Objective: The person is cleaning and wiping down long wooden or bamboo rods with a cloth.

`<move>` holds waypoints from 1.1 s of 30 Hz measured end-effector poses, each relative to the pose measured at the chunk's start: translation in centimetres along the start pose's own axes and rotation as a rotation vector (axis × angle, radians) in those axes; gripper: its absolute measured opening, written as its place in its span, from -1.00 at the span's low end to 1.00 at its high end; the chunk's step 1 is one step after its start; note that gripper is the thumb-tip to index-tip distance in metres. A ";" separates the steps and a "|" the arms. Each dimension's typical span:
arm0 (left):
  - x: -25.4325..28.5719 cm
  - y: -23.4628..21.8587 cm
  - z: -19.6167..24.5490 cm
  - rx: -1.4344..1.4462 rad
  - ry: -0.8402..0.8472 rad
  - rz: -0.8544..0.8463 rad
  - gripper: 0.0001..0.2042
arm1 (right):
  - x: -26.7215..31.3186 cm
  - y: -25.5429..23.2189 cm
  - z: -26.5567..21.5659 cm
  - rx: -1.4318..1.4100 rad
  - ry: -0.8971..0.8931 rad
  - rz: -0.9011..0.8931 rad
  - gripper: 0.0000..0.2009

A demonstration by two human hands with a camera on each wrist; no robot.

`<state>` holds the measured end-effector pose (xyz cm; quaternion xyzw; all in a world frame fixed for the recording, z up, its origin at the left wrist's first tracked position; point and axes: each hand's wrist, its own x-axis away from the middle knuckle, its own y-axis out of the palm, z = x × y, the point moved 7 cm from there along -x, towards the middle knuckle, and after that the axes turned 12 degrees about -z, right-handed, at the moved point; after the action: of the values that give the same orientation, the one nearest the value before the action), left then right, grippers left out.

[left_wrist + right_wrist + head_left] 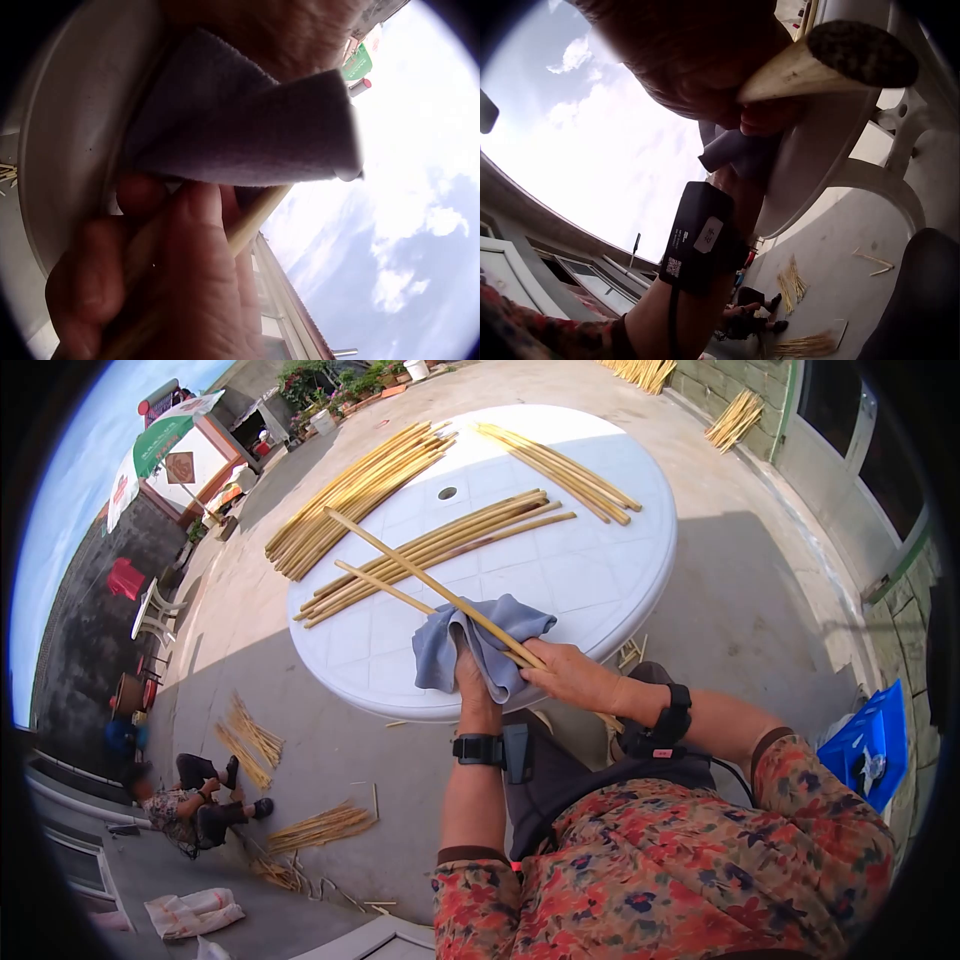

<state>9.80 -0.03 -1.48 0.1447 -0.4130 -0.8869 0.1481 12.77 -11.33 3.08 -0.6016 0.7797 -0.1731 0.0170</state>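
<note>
Left hand (474, 678) grips blue cloth (480, 637) wrapped round a stick (432, 587) at the white table's (600, 590) near edge; right hand (572, 674) pinches the stick's near end; stick bundles (440, 545) lie behind.

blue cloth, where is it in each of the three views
Head: blue cloth at centre, on the table's near edge.
Left wrist: upper middle, above the stick.
Right wrist: small fold at centre.
Shared landmark: the bamboo stick running through it.

Outdoor concrete yard (760, 600), village workplace: white plastic table (560, 580), bamboo stick bundles (320, 827) on ground.
</note>
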 end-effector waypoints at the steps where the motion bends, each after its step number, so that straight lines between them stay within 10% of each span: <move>1: 0.1 0.1 0.5 0.002 0.073 0.067 -0.61 | 0.1 0.1 -0.3 0.071 -0.068 0.022 -0.81; 14: -1.0 -3.3 4.5 -0.308 0.176 0.340 -0.69 | 8.6 -2.3 3.2 0.426 -0.239 0.081 -0.74; 26: -1.4 -7.5 5.6 -0.222 0.158 0.365 -0.67 | 21.8 -4.9 12.2 0.545 0.047 0.077 -0.73; 33: 0.7 -7.2 4.7 -0.177 0.045 0.276 -0.52 | 21.4 -6.4 12.1 0.086 0.158 0.317 -0.77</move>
<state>6.33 7.34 -4.30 0.0926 -0.3458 -0.8875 0.2900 15.70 -35.97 -2.50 -0.4544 0.8556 -0.2479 0.0083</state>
